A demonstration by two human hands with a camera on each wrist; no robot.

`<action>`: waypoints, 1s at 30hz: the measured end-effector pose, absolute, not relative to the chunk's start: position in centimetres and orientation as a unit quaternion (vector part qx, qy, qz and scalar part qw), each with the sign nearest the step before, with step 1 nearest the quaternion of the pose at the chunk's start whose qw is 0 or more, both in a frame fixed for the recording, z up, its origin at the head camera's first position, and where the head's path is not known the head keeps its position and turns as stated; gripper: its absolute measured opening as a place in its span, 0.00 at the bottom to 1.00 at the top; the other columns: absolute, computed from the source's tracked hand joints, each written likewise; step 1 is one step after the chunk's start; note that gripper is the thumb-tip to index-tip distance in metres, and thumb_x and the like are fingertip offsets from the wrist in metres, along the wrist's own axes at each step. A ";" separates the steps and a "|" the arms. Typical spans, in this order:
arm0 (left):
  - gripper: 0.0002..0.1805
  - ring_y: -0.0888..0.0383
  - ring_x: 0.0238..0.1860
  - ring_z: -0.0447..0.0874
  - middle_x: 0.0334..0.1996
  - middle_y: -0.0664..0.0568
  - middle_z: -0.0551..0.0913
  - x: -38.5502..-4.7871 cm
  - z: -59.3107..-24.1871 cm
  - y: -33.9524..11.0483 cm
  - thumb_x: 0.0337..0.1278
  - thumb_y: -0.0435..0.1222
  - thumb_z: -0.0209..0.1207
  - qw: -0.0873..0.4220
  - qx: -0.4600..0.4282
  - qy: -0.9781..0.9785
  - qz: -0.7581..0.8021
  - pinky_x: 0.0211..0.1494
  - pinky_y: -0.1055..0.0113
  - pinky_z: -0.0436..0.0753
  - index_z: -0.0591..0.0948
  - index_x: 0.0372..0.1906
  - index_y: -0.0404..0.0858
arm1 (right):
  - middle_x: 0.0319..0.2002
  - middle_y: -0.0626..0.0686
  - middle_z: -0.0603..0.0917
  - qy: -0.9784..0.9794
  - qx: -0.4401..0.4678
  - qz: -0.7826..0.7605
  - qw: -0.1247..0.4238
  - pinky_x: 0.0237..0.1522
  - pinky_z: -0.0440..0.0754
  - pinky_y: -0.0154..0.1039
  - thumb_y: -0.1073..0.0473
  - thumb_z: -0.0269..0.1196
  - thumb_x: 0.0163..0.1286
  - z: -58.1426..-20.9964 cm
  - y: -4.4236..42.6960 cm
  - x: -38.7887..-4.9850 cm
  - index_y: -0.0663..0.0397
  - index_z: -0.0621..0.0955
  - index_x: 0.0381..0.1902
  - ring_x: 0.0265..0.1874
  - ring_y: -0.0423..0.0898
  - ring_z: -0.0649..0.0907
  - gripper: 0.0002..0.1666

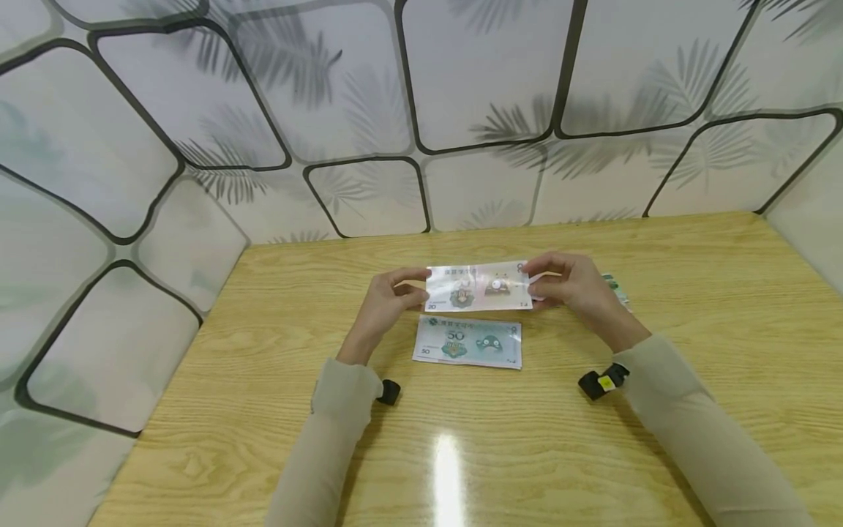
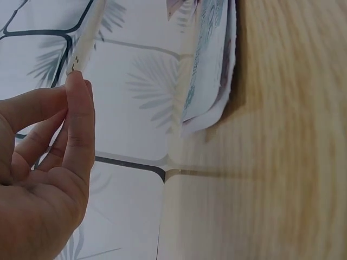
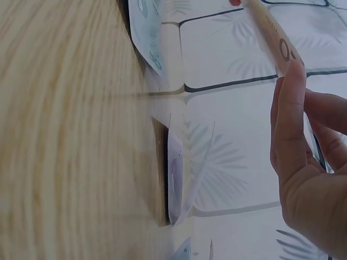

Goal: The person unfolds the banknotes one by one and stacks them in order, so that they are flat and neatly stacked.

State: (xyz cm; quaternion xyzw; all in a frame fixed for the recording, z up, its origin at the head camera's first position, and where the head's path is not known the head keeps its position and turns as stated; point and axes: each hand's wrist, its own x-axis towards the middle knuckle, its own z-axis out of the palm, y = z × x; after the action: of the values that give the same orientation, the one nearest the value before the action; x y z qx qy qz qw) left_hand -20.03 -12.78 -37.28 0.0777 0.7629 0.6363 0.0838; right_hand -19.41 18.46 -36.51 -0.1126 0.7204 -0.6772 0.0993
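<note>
Both hands hold a pale note marked 20 (image 1: pixel 477 287) above the table, one at each short end. The left hand (image 1: pixel 388 304) pinches its left end between thumb and fingers; the left wrist view shows this hand (image 2: pixel 54 157) with the note edge-on at the fingertips. At the right end the right hand (image 1: pixel 582 291) pinches it, and in the right wrist view the hand (image 3: pixel 309 157) grips the note's edge (image 3: pixel 274 40). Just nearer the person, a green note marked 50 (image 1: pixel 467 342) lies on the table, with more paper under its edge.
Partly hidden behind the right hand lies a greenish note (image 1: pixel 615 288). In the right wrist view a purplish note (image 3: pixel 175 179) with a raised edge rests on the wooden table (image 3: pixel 70 135). A patterned wall covering (image 1: pixel 487 187) stands along the table's far edge.
</note>
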 end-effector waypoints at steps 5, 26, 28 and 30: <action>0.21 0.58 0.36 0.83 0.58 0.41 0.80 -19.7 -37.3 -13.0 0.63 0.22 0.62 0.087 0.078 0.770 0.628 0.50 0.55 0.87 0.81 0.61 0.31 | 0.46 0.51 0.82 0.723 -0.106 -0.673 0.111 0.38 0.89 0.40 0.74 0.64 0.69 -36.5 18.4 -19.0 0.72 0.80 0.52 0.30 0.43 0.85 0.14; 0.22 0.56 0.36 0.84 0.54 0.35 0.82 -18.8 -37.4 -13.6 0.63 0.20 0.61 0.100 0.062 0.773 0.624 0.49 0.49 0.87 0.81 0.61 0.31 | 0.46 0.54 0.83 0.729 -0.125 -0.659 0.140 0.39 0.90 0.46 0.76 0.62 0.68 -37.1 17.9 -18.1 0.81 0.74 0.57 0.30 0.45 0.86 0.21; 0.22 0.56 0.36 0.84 0.51 0.35 0.83 -18.7 -37.4 -13.6 0.62 0.20 0.61 0.102 0.059 0.774 0.623 0.48 0.50 0.87 0.81 0.61 0.31 | 0.46 0.55 0.82 0.726 -0.128 -0.660 0.144 0.39 0.90 0.45 0.76 0.62 0.68 -37.2 17.8 -18.1 0.81 0.74 0.57 0.30 0.45 0.86 0.21; 0.22 0.56 0.36 0.84 0.49 0.35 0.84 -18.7 -37.5 -13.6 0.62 0.20 0.61 0.104 0.057 0.775 0.621 0.47 0.51 0.88 0.81 0.61 0.31 | 0.47 0.57 0.81 0.727 -0.129 -0.659 0.147 0.38 0.90 0.44 0.76 0.61 0.68 -37.2 17.8 -18.1 0.81 0.74 0.57 0.31 0.44 0.86 0.21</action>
State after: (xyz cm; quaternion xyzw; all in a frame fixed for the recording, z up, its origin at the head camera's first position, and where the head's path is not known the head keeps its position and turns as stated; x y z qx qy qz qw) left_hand -18.68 -13.59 -37.52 0.0574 0.7748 0.6209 0.1043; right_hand -18.05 17.79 -37.20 -0.1291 0.7266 -0.6586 0.1471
